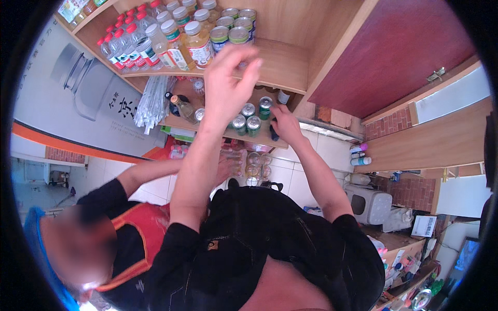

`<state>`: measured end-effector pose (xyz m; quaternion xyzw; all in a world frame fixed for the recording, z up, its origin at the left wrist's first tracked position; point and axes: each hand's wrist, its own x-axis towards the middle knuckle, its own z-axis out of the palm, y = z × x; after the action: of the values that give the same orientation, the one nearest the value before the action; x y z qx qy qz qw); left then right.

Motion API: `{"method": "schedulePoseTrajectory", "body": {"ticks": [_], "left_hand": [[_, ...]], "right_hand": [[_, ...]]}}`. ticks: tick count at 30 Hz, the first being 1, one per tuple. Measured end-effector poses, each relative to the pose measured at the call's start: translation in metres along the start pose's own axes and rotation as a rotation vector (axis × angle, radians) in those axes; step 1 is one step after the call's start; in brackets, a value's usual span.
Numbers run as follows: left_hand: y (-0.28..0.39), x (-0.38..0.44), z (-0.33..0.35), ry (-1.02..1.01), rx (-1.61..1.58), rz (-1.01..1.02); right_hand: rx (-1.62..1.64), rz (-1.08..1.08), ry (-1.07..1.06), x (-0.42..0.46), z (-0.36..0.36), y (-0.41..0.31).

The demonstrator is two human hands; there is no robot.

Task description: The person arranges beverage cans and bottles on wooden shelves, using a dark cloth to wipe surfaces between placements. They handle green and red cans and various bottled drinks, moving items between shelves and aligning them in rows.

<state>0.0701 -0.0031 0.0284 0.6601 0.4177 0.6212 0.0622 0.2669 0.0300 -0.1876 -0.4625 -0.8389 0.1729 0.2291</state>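
Observation:
My left hand point(233, 76) is raised in front of the upper wooden shelf, near the drink cans point(238, 35) with green-rimmed lids; its fingers are curled, and whether it holds anything cannot be told. My right hand point(286, 120) reaches to the lower shelf point(229, 132), with its fingers beside a green can point(265, 108) and a small dark object point(274, 133); its grip is unclear. Several more green cans point(253, 126) stand upright just left of it. Bottles of amber drink point(198, 44) and clear red-capped bottles point(132, 42) fill the left of the upper shelf.
A co-worker in a red vest point(151, 225) is close on the left, one arm reaching to packs of bottles point(233, 161) on the floor. Plastic-wrapped strips point(151, 105) hang at the lower shelf. A dark red panel point(389, 50) is at the right.

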Motion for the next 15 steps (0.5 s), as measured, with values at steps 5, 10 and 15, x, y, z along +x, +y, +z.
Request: {"method": "schedulePoseTrajectory", "body": {"ticks": [5, 10, 15], "left_hand": [[-0.051, -0.078, -0.013, -0.066, -0.018, -0.409], [-0.090, -0.087, -0.022, -0.128, 0.065, -0.414], [-0.112, -0.110, -0.037, -0.019, 0.168, -0.390]], "right_hand": [[-0.211, 0.033, -0.043, 0.053, 0.059, 0.032], [-0.307, 0.148, -0.277, 0.067, 0.085, 0.039], [-0.237, 0.082, -0.036, 0.060, 0.098, 0.035]]}}
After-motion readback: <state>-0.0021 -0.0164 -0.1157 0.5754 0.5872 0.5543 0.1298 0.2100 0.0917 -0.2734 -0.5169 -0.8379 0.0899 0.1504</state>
